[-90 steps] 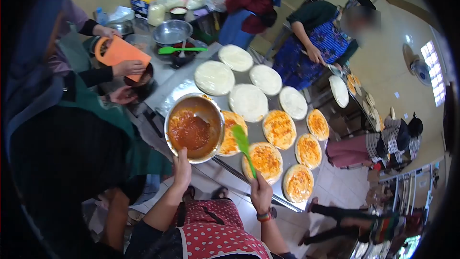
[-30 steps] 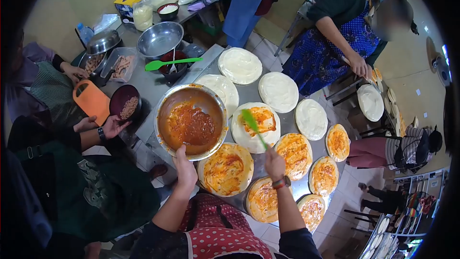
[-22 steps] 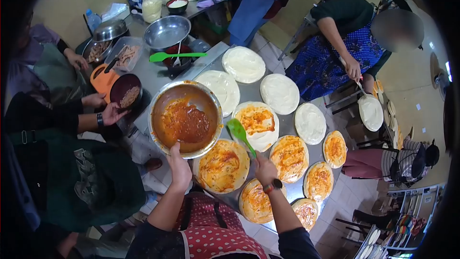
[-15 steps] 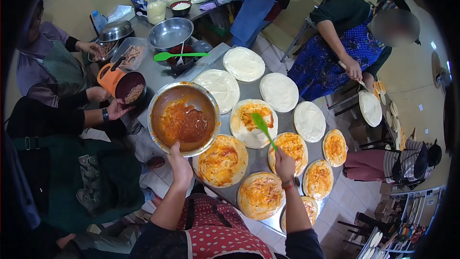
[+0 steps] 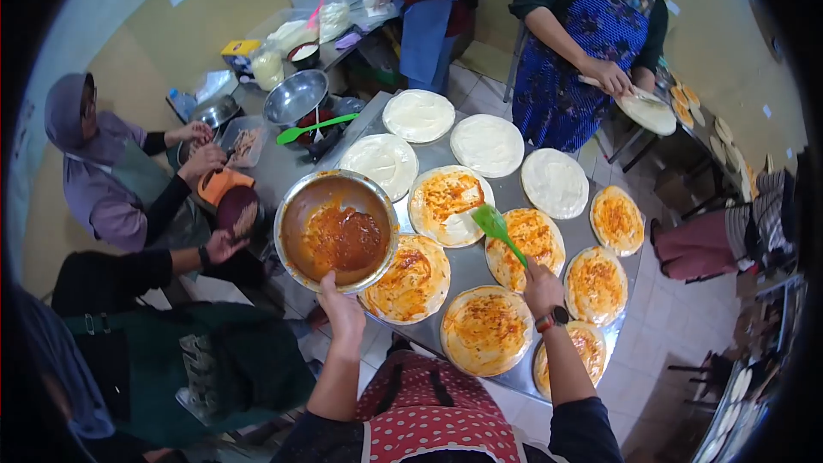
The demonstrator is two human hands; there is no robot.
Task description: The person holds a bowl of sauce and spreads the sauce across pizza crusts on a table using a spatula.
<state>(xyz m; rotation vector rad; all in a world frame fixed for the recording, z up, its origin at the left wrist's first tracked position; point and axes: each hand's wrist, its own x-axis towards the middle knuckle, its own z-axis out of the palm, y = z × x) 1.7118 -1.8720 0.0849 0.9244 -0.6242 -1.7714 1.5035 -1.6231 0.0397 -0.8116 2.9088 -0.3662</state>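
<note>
My left hand (image 5: pixel 342 313) grips the lower rim of a steel bowl (image 5: pixel 335 231) that holds red-orange sauce. My right hand (image 5: pixel 542 290) is closed round the handle of a green spatula (image 5: pixel 495 225). The spatula's head is over the right edge of a partly sauced round base (image 5: pixel 445 206). Several bases with sauce, such as one (image 5: pixel 486 331) near the front edge, lie on the metal table (image 5: pixel 470 270). Toward the back are several pale bases without red sauce, one (image 5: pixel 487 146) in the middle.
At the left, a co-worker's hand (image 5: pixel 225 246) is beside a dark bowl (image 5: pixel 237 208) and an orange board (image 5: pixel 225 184). An empty steel bowl (image 5: pixel 296 97) and another green spatula (image 5: pixel 316 128) are behind. A person in a blue apron (image 5: pixel 561 60) holds a pale base (image 5: pixel 647 111).
The green spatula has spread sauce over more of the middle base and is now at its right side. The camera view has shifted. The person at back right has tilted the pale base flatter.
</note>
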